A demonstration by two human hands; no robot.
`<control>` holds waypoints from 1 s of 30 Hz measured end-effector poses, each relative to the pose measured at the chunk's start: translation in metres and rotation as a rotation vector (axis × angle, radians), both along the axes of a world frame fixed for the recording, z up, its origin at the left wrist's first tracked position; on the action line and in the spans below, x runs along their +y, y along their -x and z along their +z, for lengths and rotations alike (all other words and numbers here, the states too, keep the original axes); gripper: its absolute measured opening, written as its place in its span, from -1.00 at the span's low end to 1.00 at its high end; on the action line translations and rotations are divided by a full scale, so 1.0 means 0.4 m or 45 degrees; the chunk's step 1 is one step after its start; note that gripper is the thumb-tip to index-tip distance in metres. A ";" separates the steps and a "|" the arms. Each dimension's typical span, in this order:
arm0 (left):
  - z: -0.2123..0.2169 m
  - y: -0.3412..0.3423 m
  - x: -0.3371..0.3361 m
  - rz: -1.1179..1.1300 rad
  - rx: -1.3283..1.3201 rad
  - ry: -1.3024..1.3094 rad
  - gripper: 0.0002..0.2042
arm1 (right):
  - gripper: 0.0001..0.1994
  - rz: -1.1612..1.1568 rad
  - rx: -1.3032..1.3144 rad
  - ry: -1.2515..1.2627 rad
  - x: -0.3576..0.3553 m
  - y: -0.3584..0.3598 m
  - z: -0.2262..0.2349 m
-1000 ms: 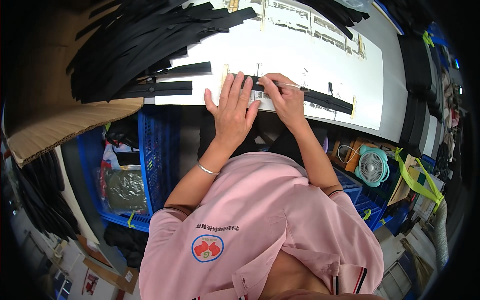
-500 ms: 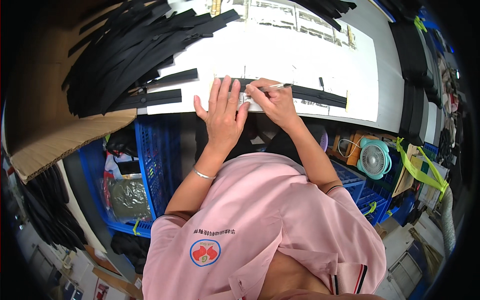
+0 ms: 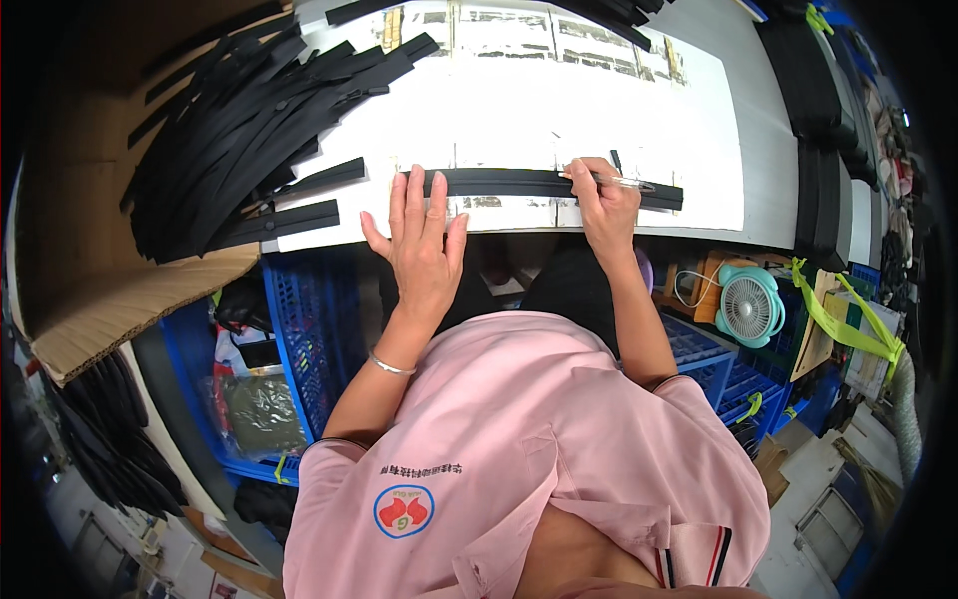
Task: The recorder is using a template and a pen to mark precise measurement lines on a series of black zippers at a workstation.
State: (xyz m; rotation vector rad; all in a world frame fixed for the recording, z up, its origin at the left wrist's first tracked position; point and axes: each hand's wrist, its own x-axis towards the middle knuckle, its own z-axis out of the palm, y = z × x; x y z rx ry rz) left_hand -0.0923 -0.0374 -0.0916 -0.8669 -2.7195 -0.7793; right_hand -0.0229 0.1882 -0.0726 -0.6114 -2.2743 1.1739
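A long black zipper (image 3: 499, 184) lies straight across the white marked sheet (image 3: 519, 110), near the table's front edge. My left hand (image 3: 423, 262) rests flat with spread fingers, their tips over the zipper's left part. Farther right, my right hand (image 3: 607, 218) pinches a slim clear pen (image 3: 631, 184), its tip at the zipper's upper edge beside a vertical line on the sheet. A small dark piece (image 3: 615, 160) sits just beyond the right hand. Left of my left hand, a heap of black zippers (image 3: 230, 140) spreads over the sheet's edge, some lying singly near the front.
An open cardboard box (image 3: 70, 290) borders the heap at the left. Stacked black bundles (image 3: 820, 190) line the table's right end. Below the table are blue crates (image 3: 309, 339) and a small turquoise fan (image 3: 750, 306). More black strips (image 3: 624, 12) lie at the far edge.
My right hand has moved right along the zipper with the pen, away from my left hand. My left hand has shifted a little left and nearer, uncovering the zipper's middle.
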 end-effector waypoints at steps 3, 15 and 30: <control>0.035 -0.019 0.035 -0.029 0.009 -0.030 -0.46 | -0.82 -0.005 0.057 0.005 -0.002 0.005 0.001; 0.040 -0.013 0.214 -0.278 -0.030 -0.459 -0.83 | -0.88 0.045 0.068 -0.058 0.002 0.011 -0.004; 0.031 -0.013 0.222 -0.275 0.049 -0.440 -0.83 | -0.82 0.204 0.165 -0.113 0.019 -0.001 -0.017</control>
